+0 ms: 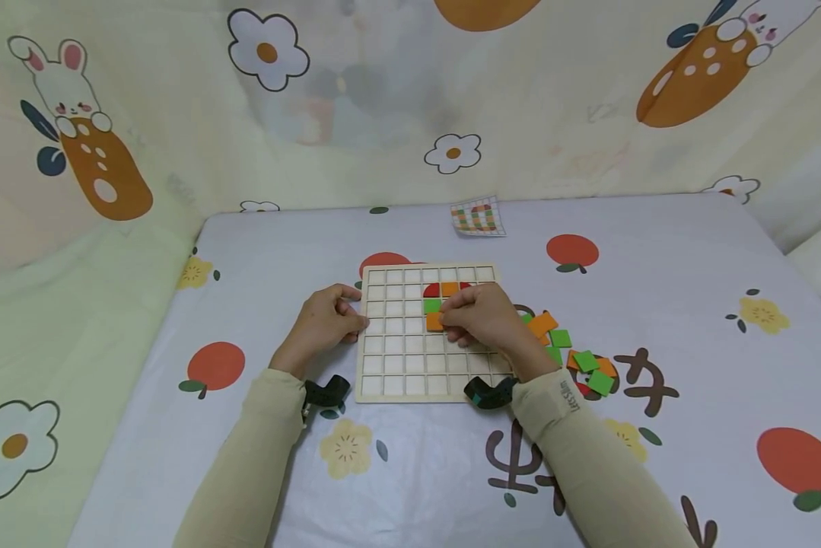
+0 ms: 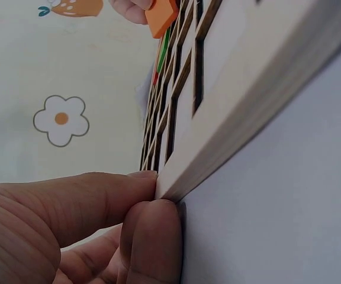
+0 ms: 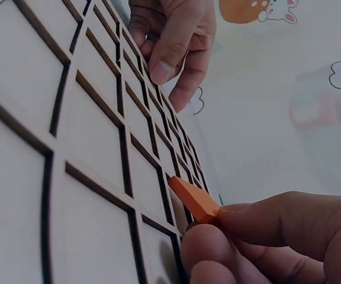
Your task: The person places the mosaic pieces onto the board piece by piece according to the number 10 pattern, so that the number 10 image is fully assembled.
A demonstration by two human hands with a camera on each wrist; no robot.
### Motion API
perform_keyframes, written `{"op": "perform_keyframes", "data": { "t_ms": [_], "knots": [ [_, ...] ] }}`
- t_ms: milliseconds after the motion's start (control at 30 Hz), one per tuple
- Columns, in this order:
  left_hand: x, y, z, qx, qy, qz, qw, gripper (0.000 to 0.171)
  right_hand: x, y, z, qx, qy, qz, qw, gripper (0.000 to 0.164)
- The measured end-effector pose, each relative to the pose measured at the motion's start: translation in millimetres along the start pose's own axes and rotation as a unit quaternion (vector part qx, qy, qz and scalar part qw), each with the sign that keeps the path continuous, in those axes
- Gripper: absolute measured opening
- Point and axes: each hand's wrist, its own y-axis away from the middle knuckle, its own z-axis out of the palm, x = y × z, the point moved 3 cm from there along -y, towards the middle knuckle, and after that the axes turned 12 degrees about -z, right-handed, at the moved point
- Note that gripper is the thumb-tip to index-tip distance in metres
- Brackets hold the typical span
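A square wooden grid board (image 1: 392, 364) lies on the table with rows of small compartments. My left hand (image 1: 322, 320) holds its left edge, thumb and fingertips pressed to the rim in the left wrist view. Between thumb and fingers my right hand (image 1: 485, 326) pinches an orange square tile (image 3: 195, 200); it is tilted, one edge down at the grid. In the head view this tile is just below a green tile (image 1: 432, 305). Above the green one are a rounded red tile (image 1: 431, 290) and an orange tile (image 1: 450, 289), with another red piece partly hidden behind the right hand.
Loose green, orange and red tiles (image 1: 559, 338) are scattered right of the board, partly behind the right forearm. A small card with a coloured grid pattern (image 1: 478, 218) lies at the table's back edge, close to the printed cloth backdrop (image 1: 376, 152).
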Motion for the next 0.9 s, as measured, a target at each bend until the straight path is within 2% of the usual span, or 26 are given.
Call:
{"op": "perform_keyframes", "data": {
  "t_ms": [433, 700, 900],
  "knots": [
    [-1.8, 0.1, -0.8, -0.003, 0.006, -0.002, 1.0, 0.045, -0.3, 2.1, 2.6, -0.001, 0.019, -0.019, 1.0, 0.015],
    [-2.6, -0.5, -1.1, -0.001, 0.006, -0.001, 1.0, 0.045, -2.7, 1.7, 5.6, -0.006, 0.081, -0.02, 0.996, 0.013],
    [-2.1, -1.6, 0.6, -0.006, 0.013, -0.004, 0.9999, 0.044, -1.6, 2.4, 4.3, -0.004, 0.083, -0.019, 0.996, 0.013]
  ]
}}
